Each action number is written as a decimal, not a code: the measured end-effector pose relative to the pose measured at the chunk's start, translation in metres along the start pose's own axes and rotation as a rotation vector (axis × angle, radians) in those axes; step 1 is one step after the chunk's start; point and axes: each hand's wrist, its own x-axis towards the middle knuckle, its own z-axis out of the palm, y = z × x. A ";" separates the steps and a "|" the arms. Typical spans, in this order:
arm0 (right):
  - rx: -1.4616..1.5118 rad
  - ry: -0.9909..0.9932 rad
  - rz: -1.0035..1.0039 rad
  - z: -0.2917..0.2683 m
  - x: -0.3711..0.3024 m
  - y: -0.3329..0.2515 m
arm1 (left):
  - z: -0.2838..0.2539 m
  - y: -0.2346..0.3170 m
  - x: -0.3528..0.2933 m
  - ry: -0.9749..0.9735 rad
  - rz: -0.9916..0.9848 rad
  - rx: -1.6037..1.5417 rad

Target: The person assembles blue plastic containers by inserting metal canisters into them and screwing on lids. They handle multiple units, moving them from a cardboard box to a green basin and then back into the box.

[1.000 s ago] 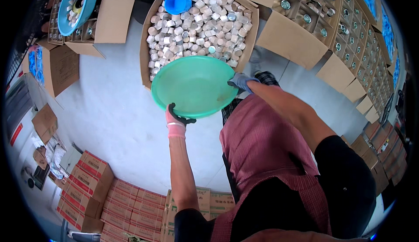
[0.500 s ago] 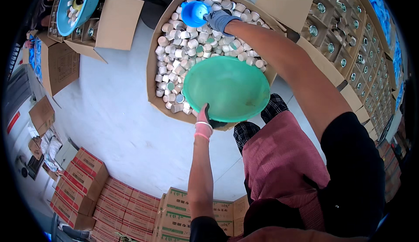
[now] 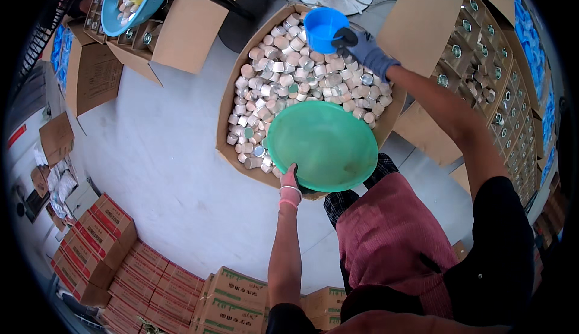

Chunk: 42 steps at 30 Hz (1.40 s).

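My left hand (image 3: 291,187), in a pink glove with dark fingertips, grips the near rim of a wide green plastic basin (image 3: 322,147). The basin rests over the near part of an open cardboard box (image 3: 224,114), and nothing shows inside it. Small whitish cylindrical caps or plugs (image 3: 283,81), some with silvery or green ends, fill the box. At the box's far side, my right hand (image 3: 365,47), gloved in grey-blue with dark fingers, is closed on the rim of a small blue plastic bowl (image 3: 324,28). This bowl is held above the caps, and I see nothing in it.
Divided cartons of glass bottles (image 3: 482,63) stand at the right. Upper left, a light-blue basin (image 3: 129,5) with more caps sits on another carton. A round stand base (image 3: 247,20) lies beyond the box. Stacked cartons (image 3: 151,274) line the lower left.
My right hand has moved the blue bowl rightward over the caps, along the box's far side. My left hand still grips the green basin. The whole view has shifted somewhat.
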 end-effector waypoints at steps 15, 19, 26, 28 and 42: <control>-0.541 0.098 0.108 -0.011 0.153 0.086 | -0.014 -0.011 0.004 0.075 -0.186 -0.182; -0.547 0.135 -0.028 -0.012 0.140 0.108 | -0.010 -0.006 0.002 0.057 -0.223 -0.186; -0.563 -0.156 0.299 -0.020 0.061 0.089 | -0.002 -0.045 -0.003 -0.127 -0.062 -0.252; -0.658 -0.118 0.250 -0.030 0.045 0.098 | 0.021 -0.029 0.000 -0.041 -0.174 -0.252; -1.164 -0.199 0.081 -0.005 -0.059 0.007 | -0.048 -0.015 -0.033 -0.050 0.127 -0.024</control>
